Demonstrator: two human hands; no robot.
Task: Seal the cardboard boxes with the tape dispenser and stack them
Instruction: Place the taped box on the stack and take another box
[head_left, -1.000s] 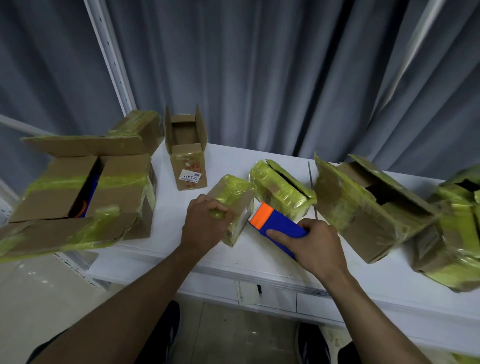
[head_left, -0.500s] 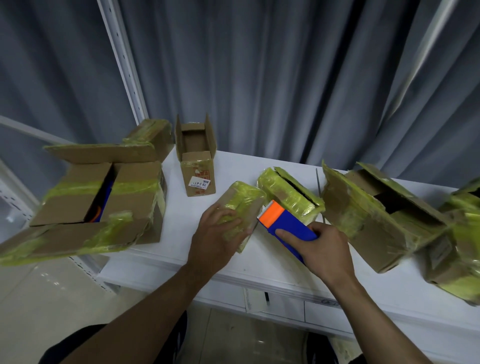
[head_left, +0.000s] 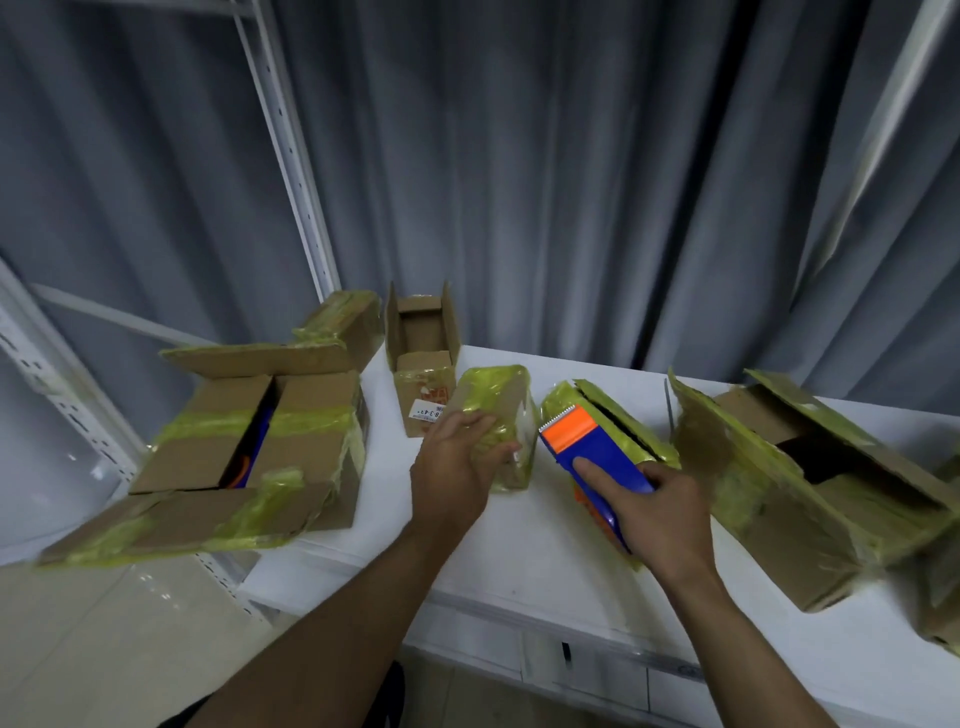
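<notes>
Left grip (head_left: 457, 478) holds taped box (head_left: 498, 395) | right grip (head_left: 665, 519) clasps tape dispenser (head_left: 597, 457)

Small box (head_left: 496, 410) just left of tape dispenser (head_left: 597, 457), upright box (head_left: 423, 369) behind it, large box (head_left: 306, 441) far left.

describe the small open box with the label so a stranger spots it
Start at the white table before the grey curtain. At its back left corner stands a small cardboard box. Unlike its neighbours it is tall and narrow, top flaps upright, white label in front.
</notes>
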